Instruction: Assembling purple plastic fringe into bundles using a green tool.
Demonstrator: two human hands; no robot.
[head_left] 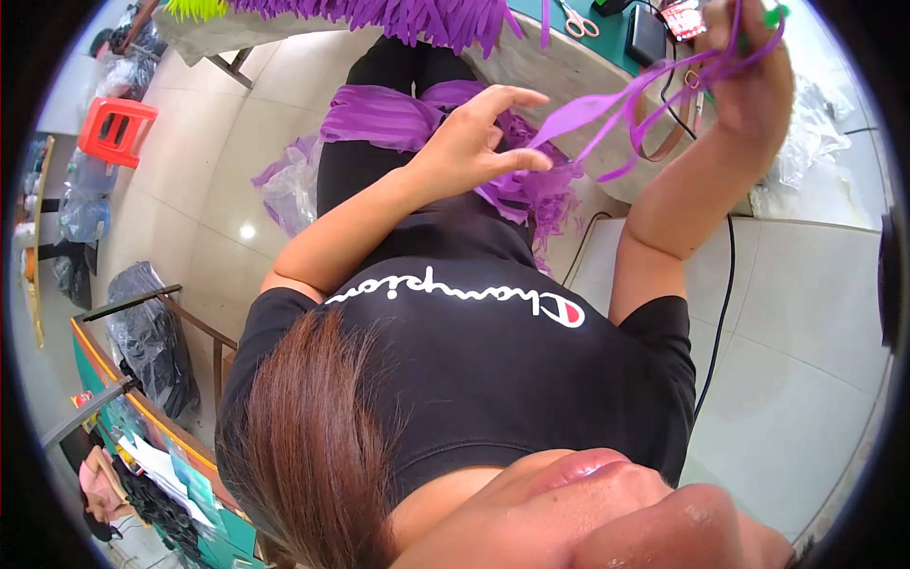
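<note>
My right hand (754,81) is raised at the upper right, its fingers closed on long thin purple strips (630,104). Something small and green (777,16) shows by its fingertips; what it is I cannot make out. The strips trail down to the left, their loose ends close to my left hand (479,137). That hand is open above my lap, thumb and forefinger apart, with nothing gripped between them. A bundle of purple sheet material (374,119) lies across my thighs. More shredded purple strips (545,194) hang beside it.
Purple fringe (408,21) runs along the table's near edge, with yellow-green fringe (196,9) at its left. Pink-handled scissors (580,23) and a black box-shaped device (646,38) lie on the green tabletop. A black cable (725,322) hangs at right. A red stool (118,131) stands at left.
</note>
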